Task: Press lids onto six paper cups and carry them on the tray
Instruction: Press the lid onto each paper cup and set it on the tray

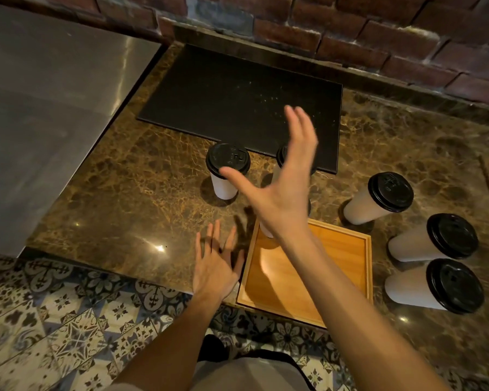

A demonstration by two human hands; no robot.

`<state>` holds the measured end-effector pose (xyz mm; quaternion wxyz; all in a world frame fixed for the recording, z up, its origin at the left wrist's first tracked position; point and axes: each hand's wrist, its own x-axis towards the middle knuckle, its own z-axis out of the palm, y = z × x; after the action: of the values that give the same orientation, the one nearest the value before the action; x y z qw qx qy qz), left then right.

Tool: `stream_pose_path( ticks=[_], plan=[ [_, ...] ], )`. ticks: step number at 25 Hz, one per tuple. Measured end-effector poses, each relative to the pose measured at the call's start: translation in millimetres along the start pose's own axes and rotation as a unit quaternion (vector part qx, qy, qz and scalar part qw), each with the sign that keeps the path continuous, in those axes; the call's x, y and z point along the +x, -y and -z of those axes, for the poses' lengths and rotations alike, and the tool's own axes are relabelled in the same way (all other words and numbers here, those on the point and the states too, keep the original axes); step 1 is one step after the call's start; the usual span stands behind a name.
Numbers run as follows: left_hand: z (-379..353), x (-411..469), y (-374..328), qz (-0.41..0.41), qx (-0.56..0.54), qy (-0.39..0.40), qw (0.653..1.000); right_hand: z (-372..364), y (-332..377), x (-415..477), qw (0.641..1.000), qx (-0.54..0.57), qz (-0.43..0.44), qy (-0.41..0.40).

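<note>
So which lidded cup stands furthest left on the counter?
The cup at the near edge of the black mat, by the thumb of the right hand; all the others stand further right.

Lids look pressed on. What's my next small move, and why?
Probably close the right hand on the lidded cup by its thumb and set it in the wooden tray: the hand is open and holds nothing, and that cup stands outside the tray.

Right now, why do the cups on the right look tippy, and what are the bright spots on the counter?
Head view: the wide-angle lens leans the cups near the edge; they likely stand upright. Head view: the bright spots are light glare on the polished counter.
</note>
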<state>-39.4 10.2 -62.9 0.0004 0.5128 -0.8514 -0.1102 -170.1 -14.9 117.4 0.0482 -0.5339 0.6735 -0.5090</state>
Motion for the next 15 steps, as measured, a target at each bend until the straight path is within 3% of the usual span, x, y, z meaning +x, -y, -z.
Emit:
stream_pose_path(
  ticks=[4, 8, 12, 15],
  plan=[
    [6, -2, -2, -0.015, -0.02, -0.018, 1.0, -60, -5, 2, 0.982, 0.064, -0.129, 0.121],
    [2, 0, 1, -0.012, 0.012, -0.011, 1.0, -90, -43, -10, 0.966, 0.086, -0.232, 0.079],
    [1, 3, 1, -0.003, 0.021, 0.006, 1.0, -109, -73, -26, 0.972, 0.102, -0.205, 0.046],
    [1, 1, 0, -0.021, -0.009, -0.023, 0.999, -116, -82, -27, 0.973, 0.118, -0.199, 0.025]
  ],
)
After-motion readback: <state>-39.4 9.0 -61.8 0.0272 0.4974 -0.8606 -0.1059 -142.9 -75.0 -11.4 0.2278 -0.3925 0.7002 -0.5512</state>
